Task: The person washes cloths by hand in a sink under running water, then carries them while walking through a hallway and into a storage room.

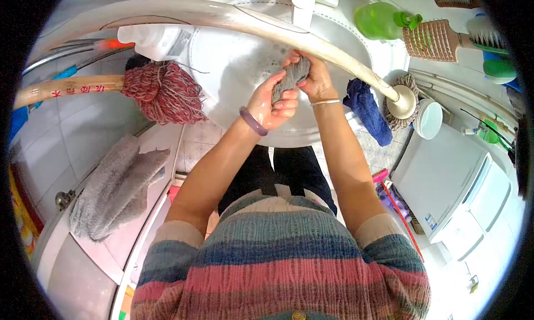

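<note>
Grey cloth: a bunched, wet-looking grey cloth [291, 79] lies directly between the two hands, touching both, so neither is nearer; it is above the sink basin [219, 61].
Cloth's long axis: slanting, from the left hand's curled fingers forward and to the right, up to the right hand's fingers and thumb.
Left hand: the left hand [270, 102] is closed around the nearer end of the cloth, fingers wrapped over it and thumb along its side; a purple bangle [253, 122] sits at the wrist behind it.
Right hand: the right hand [317, 79] is curled in on the farther end, thumb pressed to the cloth and fingertips partly hidden behind it; a pale bangle [325, 102] circles its wrist.
Hand to hand: the right is a little farther forward than the left, with the twist of cloth bridging them.
Ahead of the hands: the white faucet [303, 11], beyond a pale pole [222, 13] that crosses over the basin.
Left of the left hand: a red mop head [162, 93], well apart.
Right of the right hand: a dark blue cloth [368, 111], near the basin's edge.
</note>
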The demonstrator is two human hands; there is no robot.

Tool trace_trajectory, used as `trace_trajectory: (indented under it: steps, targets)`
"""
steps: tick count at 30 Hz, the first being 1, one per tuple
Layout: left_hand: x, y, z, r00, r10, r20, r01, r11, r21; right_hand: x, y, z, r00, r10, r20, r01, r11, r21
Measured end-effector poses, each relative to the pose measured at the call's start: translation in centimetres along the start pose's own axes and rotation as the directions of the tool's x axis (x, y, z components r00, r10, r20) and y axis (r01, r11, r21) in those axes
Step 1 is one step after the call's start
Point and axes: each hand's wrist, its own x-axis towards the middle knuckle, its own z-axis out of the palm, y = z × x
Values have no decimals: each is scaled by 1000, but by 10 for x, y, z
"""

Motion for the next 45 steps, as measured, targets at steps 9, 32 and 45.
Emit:
trace_trajectory:
  steps: [9,32,45]
  targets:
    - [10,22,3,915,367,-165,123,135,983,-3,-3,21,994,-87,-69,37,843,-537]
    - [11,-6,36,381,914,138,-640,153,753,-39,23,39,869,-320,-378,291,948,-132]
    - [-6,-26,43,408,-275,871,-566,-824,5,-33,-8,67,824,562,-69,-467,606,-644]
